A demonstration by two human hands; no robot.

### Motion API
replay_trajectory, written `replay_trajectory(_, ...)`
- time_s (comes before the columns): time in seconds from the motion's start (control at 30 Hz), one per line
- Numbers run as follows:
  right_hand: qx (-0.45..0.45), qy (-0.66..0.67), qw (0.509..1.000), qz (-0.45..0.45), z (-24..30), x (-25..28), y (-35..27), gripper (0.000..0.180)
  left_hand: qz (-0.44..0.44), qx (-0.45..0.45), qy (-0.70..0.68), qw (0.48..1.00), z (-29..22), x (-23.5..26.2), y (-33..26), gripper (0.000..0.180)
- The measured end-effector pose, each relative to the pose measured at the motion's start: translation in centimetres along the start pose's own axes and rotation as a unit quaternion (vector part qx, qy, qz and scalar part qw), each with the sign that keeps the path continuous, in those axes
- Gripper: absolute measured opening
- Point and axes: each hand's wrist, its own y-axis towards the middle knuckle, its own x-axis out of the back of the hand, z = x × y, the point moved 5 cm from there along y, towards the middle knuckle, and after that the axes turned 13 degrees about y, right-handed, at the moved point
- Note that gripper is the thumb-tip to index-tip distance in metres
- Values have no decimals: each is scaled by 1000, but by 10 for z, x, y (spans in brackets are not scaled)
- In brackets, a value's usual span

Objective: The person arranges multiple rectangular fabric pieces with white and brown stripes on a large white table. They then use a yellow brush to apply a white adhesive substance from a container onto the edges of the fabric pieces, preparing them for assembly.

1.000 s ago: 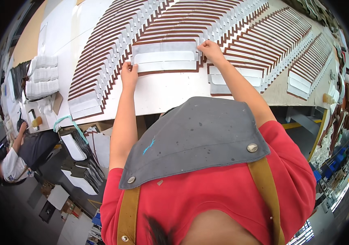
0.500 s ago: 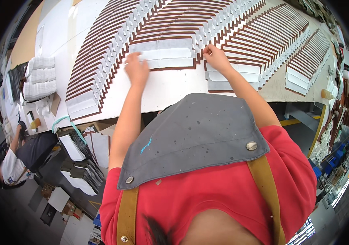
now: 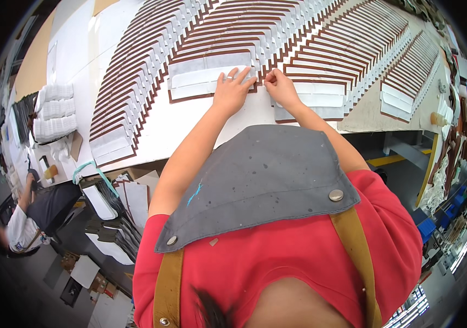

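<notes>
At the left, a stack of white bundles [image 3: 54, 117] sits on the tabletop [image 3: 154, 128], away from the hands, maybe so it is not in the way. Next comes a long row of brown-edged pieces [image 3: 114, 117]. Each piece covers part of the next, so only thin strips show, perhaps so many can fit with their edges out. In the middle, the front piece [image 3: 190, 87] lies flat at the near end of another row. It is white and gray with a brown edge. The left hand [image 3: 232, 94] is wide open on its right part, fingers spread, maybe to keep it flat. The right hand [image 3: 281, 88] is just past that end, its thumb and fingers close together. I cannot tell if they pinch anything. Farther right are a third row [image 3: 321, 98] and a smaller row [image 3: 396, 103], with gaps between, maybe so they do not mix.
</notes>
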Motion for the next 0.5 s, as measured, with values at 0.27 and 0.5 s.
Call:
replay_trajectory(0.27,61,-39,997,4,7,-2,4,10,5,6,21,1000,-3,0,-3,39)
replay_trajectory(0.5,93,-133,986,29,10,-7,6,5,10,7,31,999,-4,-4,-7,43)
